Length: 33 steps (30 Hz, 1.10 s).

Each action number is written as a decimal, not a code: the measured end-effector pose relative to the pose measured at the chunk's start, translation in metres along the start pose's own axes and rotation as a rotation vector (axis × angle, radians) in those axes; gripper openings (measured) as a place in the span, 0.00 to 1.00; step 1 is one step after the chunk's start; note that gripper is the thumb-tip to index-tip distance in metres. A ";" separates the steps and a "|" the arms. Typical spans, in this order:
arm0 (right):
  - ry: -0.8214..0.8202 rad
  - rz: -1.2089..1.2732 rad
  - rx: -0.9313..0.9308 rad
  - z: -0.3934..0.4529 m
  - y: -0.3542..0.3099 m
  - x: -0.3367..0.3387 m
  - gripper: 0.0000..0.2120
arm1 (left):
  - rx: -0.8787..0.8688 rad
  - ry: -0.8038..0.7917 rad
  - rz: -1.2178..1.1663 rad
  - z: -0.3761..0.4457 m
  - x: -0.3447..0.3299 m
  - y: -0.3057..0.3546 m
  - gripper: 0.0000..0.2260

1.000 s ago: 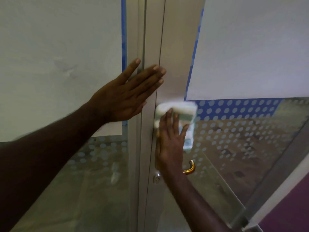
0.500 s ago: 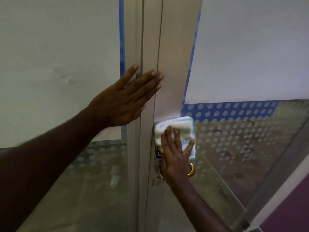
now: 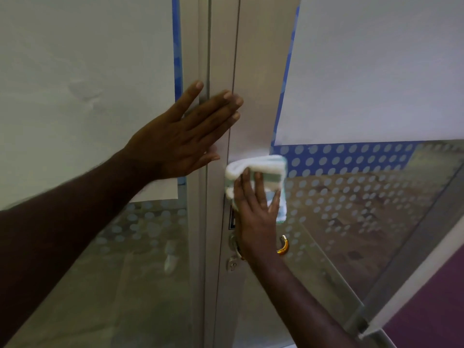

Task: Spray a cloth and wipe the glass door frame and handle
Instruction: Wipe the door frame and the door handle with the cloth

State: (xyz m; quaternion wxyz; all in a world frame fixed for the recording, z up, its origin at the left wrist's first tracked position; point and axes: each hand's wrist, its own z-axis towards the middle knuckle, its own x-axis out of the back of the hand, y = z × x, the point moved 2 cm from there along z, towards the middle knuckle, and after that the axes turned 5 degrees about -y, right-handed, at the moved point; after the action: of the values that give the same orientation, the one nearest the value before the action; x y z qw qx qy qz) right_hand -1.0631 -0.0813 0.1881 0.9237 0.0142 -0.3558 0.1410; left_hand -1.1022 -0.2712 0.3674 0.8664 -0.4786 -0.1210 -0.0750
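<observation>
White-and-green cloth (image 3: pixel 256 169) sits folded on the door frame (image 3: pixel 253 71), just above the handle (image 3: pixel 283 247), pressed flat under the right hand's (image 3: pixel 256 217) straight fingers. The left hand (image 3: pixel 180 139) lies flat, fingers extended, across the frame.

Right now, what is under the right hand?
The folded cloth, pressed on the door frame. The wrist hides most of the gold handle; only its curved end shows.

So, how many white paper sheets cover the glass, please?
2: one large white paper sheet on the left glass panel, another white paper sheet on the right door's glass. Others may lie out of frame.
</observation>
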 end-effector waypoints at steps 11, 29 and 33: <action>-0.461 0.468 0.008 -0.059 0.031 0.041 0.34 | -0.012 -0.015 0.014 0.001 0.002 0.000 0.35; 0.099 1.400 -0.684 -0.035 0.061 0.094 0.17 | -0.010 -0.007 0.034 0.000 -0.001 0.000 0.34; 0.089 0.803 -0.234 0.016 0.018 0.087 0.26 | -0.005 -0.006 0.017 0.000 -0.002 0.000 0.31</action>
State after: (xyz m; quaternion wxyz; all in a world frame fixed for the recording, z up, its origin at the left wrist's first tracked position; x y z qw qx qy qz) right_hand -1.0166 -0.0442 0.2563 0.8052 -0.2369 -0.3064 0.4491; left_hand -1.1041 -0.2708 0.3670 0.8655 -0.4821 -0.1191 -0.0664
